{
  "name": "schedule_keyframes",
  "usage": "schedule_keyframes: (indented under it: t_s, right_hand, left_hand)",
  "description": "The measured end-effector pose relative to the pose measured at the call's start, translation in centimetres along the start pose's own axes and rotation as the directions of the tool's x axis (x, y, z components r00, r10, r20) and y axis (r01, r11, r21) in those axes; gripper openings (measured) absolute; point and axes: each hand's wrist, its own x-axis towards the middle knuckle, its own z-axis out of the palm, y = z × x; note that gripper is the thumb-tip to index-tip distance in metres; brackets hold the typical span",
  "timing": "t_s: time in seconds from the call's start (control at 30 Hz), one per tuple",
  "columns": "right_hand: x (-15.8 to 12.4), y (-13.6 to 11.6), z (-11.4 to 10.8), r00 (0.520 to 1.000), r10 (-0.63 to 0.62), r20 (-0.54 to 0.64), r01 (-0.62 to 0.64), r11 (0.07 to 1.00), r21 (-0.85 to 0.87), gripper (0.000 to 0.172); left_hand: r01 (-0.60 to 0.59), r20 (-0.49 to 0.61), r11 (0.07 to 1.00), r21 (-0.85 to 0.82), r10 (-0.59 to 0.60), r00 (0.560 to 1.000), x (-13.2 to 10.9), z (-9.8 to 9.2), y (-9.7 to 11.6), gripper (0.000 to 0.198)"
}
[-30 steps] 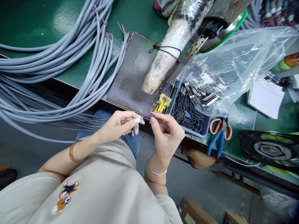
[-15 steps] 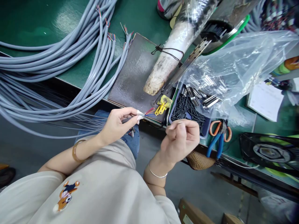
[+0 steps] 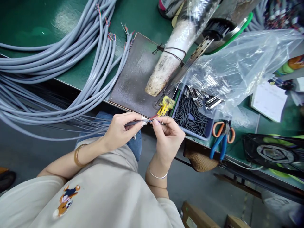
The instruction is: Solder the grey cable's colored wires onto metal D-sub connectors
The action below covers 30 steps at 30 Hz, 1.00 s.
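Observation:
My left hand (image 3: pixel 120 129) pinches the end of a grey cable (image 3: pixel 133 123) just in front of the bench edge. Thin red and blue wires (image 3: pixel 153 117) stick out of that cable end. My right hand (image 3: pixel 167 137) is closed, its fingertips pinched on those coloured wires, touching the left fingertips. Both hands hover over my lap, below a dark metal plate (image 3: pixel 135 76).
Many grey cables (image 3: pixel 59 63) loop across the green bench (image 3: pixel 35 19) on the left. A blue tray of black tubes (image 3: pixel 191 115), a plastic bag of connectors (image 3: pixel 235 66), a yellow clip (image 3: pixel 165 105) and blue-and-orange pliers (image 3: pixel 222 139) lie right of my hands.
My right hand, which had pulled away to the right half a second ago, has come back to the cable end and pinched the wires again. The left hand has barely moved.

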Motion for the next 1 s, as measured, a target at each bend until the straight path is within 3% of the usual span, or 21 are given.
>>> schedule_keyframes:
  t_s: [0.33,0.53,1.0]
  right_hand:
    - [0.6,0.4,-0.7,0.995,0.073,0.061,-0.076,0.995,0.061,0.012]
    - [0.8,0.3,-1.0,0.996,0.039,0.082,-0.048,0.992,0.113,0.007]
    - [0.5,-0.1,-1.2,0.998,-0.009,0.057,0.005,0.997,0.075,0.003]
  left_hand:
    - [-0.097,0.078,0.995,0.018,0.095,0.992,0.1,-0.4,-0.1,0.011]
    - [-0.077,0.108,0.996,0.035,0.073,0.991,0.1,-0.3,0.2,0.014]
    - [-0.188,0.091,0.978,0.093,0.18,0.98,0.2,-0.2,0.0,0.009]
